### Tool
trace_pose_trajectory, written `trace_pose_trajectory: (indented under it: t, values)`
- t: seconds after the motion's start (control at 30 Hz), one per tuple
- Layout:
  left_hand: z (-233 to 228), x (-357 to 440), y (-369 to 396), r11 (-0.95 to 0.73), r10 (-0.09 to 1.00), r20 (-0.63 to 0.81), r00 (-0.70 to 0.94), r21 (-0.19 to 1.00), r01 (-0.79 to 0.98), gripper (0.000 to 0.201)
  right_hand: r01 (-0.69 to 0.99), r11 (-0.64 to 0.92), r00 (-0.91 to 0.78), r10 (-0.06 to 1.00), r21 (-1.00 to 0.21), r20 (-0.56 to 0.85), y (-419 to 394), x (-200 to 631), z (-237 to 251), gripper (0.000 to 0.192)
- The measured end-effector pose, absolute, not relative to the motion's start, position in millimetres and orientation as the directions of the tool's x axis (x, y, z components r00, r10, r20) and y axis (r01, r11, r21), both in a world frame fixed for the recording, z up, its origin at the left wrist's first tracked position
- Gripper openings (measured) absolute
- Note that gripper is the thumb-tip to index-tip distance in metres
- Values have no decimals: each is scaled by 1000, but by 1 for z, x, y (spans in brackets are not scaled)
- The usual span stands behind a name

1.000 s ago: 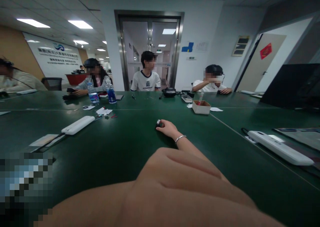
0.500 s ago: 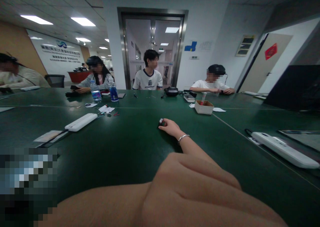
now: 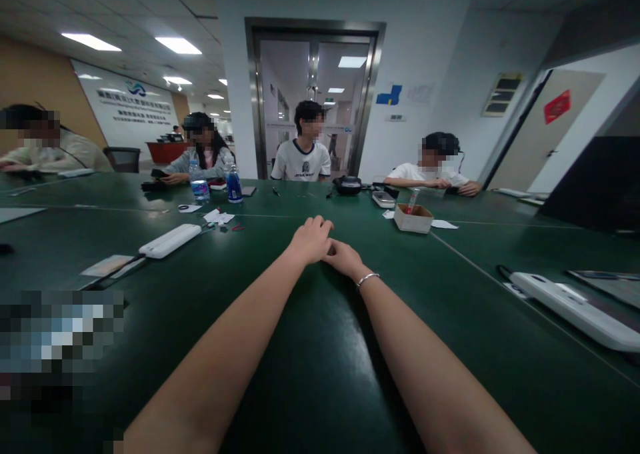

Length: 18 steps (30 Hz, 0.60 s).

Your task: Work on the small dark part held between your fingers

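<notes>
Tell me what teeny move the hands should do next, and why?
Maybe lift the left hand a little. Above the green table, it sits so close to the right hand that it seems to hide that hand's front, so I can't tell what, if anything, is between them.

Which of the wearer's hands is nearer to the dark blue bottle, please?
Left. The left hand is short of the dark blue bottle and rightward; the right hand is farther rightward.

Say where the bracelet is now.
In the head view, the bracelet is slightly right of and below centre, around the wrist of the right hand.
</notes>
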<state>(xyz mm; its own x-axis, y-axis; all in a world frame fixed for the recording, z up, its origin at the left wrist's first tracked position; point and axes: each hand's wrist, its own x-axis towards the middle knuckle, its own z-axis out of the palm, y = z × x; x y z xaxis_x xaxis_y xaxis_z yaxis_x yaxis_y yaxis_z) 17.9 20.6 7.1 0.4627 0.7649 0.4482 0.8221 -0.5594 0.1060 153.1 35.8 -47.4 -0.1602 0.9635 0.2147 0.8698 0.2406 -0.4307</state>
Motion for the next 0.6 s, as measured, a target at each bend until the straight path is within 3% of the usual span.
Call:
trace_pose_trajectory:
  t: [0.13,0.33,0.6]
  values:
    - [-24,9,37,-479,846,400,353,276,833,47,890,218,-156,971,-402,181,35,151,-44,31]
    - [-51,10,40,-534,829,443,342,443,720,40,890,223,-167,971,-399,170,30,146,-40,28]
    - [-50,12,38,-573,787,510,347,395,718,30,889,232,-163,966,-395,199,31,144,-44,35]
